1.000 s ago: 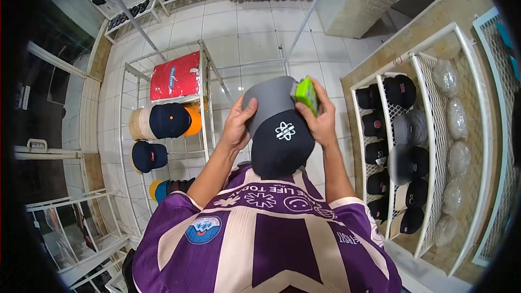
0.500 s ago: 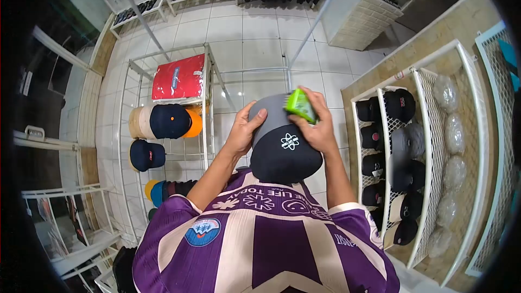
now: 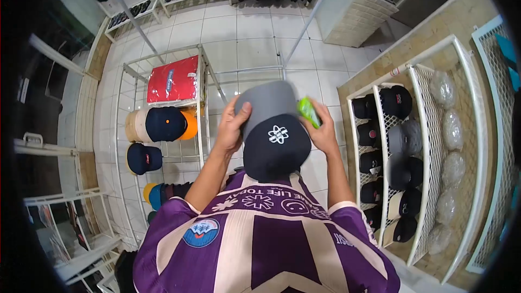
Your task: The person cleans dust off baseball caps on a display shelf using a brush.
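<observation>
A baseball cap (image 3: 275, 154) with a black crown, a white atom-like emblem and a grey brim is held in front of my chest, brim pointing away from me. My left hand (image 3: 232, 125) grips the brim's left side, thumb on top and fingers underneath. On the right, my right hand (image 3: 322, 128) is closed around a bright green brush (image 3: 309, 112), just off the right edge of the cap. The brush's bristles are not clear in this view.
A wire rack (image 3: 202, 65) on the left carries a red packaged garment (image 3: 173, 79) and several caps (image 3: 164, 123). To the right, a white mesh shelf (image 3: 420, 168) holds more caps and clear plastic-wrapped bundles (image 3: 452, 130). A metal rail (image 3: 282, 65) stands ahead on the tiled floor.
My right hand has drawn the green brush off the brim, out to the right of the cap. The cap and my left hand have shifted slightly left in view.
</observation>
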A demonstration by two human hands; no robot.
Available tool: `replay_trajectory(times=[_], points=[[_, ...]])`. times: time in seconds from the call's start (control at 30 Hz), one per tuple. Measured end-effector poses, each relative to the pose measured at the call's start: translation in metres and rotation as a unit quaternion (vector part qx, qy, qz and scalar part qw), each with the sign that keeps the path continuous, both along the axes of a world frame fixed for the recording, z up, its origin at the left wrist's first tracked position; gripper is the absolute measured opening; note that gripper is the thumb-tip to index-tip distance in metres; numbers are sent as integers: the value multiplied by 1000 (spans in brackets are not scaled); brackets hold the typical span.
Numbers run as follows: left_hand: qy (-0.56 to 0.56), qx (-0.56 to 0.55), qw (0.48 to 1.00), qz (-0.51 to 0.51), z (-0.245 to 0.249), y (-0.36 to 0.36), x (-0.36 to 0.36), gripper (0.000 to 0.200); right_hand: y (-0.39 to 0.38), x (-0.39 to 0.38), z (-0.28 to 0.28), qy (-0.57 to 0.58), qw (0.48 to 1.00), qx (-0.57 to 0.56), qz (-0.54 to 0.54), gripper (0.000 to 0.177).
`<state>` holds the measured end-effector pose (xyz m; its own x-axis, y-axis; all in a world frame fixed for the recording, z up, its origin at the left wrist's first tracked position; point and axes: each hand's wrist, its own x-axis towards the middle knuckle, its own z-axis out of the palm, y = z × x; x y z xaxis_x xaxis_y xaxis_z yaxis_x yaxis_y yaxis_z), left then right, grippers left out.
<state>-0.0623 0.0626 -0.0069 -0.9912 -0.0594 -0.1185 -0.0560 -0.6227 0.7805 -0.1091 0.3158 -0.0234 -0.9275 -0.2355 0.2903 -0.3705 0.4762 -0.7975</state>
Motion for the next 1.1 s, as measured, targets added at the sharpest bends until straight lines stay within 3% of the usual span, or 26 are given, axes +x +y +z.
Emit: replay_trajectory(times=[0.03, 0.1, 0.13, 0.2, 0.23, 0.27, 0.33, 0.37, 0.47, 0.5, 0.53, 0.57, 0.6, 0.67, 0.73, 0.77, 0.8, 0.83, 0.9, 0.93, 1.03, 1.1], points=[[27, 10, 999, 26, 7, -4, 1, 39, 24, 2, -21, -49, 998, 47, 17, 58], [72, 11, 995, 65, 23, -8, -4, 36, 45, 7, -42, -67, 994, -78, -37, 50], [69, 11, 995, 76, 22, -8, -5, 36, 54, 8, -38, -71, 994, -76, -26, 50], [120, -56, 985, 113, 20, -6, -9, 34, 71, 7, -24, -198, 900, -385, -58, 52], [112, -51, 983, 134, 21, 1, -10, 32, 63, 9, -4, -206, 847, -490, 12, 60], [115, -56, 983, 130, 18, 7, -10, 32, 58, 11, 0, -202, 844, -496, 11, 60], [113, -32, 982, 147, 14, 20, -15, 29, 52, 5, 5, -263, 772, -563, 129, 67], [110, -26, 982, 151, 13, 29, -16, 27, 49, 1, 4, -274, 800, -520, 124, 71], [110, -117, 981, 109, 10, 37, -14, 24, 45, -17, 2, -288, 728, -615, 95, 65], [98, -184, 975, 83, 8, 34, -16, 26, 51, -23, 5, -290, 729, -611, 103, 65], [100, -184, 973, 92, 8, 29, -16, 26, 57, -31, 10, -259, 781, -558, 107, 62], [102, -358, 927, 57, 9, 24, -14, 27, 63, -37, 15, -226, 827, -503, 110, 59], [97, -520, 849, 20, 11, 24, -13, 29, 67, -42, 23, -228, 826, -502, 118, 59], [47, -572, 819, -12, 27, 39, -10, 37, 74, -48, 44, -131, 919, -357, 104, 59], [81, -455, 884, -72, 30, 59, -10, 47, 79, -53, 63, -139, 922, -326, 156, 60], [45, -363, 923, -121, 41, 70, -7, 50, 82, -55, 69, -142, 924, -293, 200, 61], [39, -364, 924, -110, 35, 78, -4, 50, 83, -59, 72, -148, 921, -293, 210, 61], [13, -232, 964, -129, 24, 84, -2, 53, 84, -63, 75, -129, 925, -273, 231, 62], [-17, 14, 988, -152, 14, 96, 2, 60, 87, -69, 80, -119, 924, -256, 257, 62], [-16, 11, 990, -140, 3, 102, 2, 60, 89, -71, 82, -119, 920, -258, 269, 62], [-65, 185, 972, -131, -21, 121, 6, 59, 91, -72, 83, -109, 915, -249, 299, 63], [-77, 142, 981, -109, -22, 127, 12, 59, 91, -71, 84, -77, 942, -167, 280, 64]])
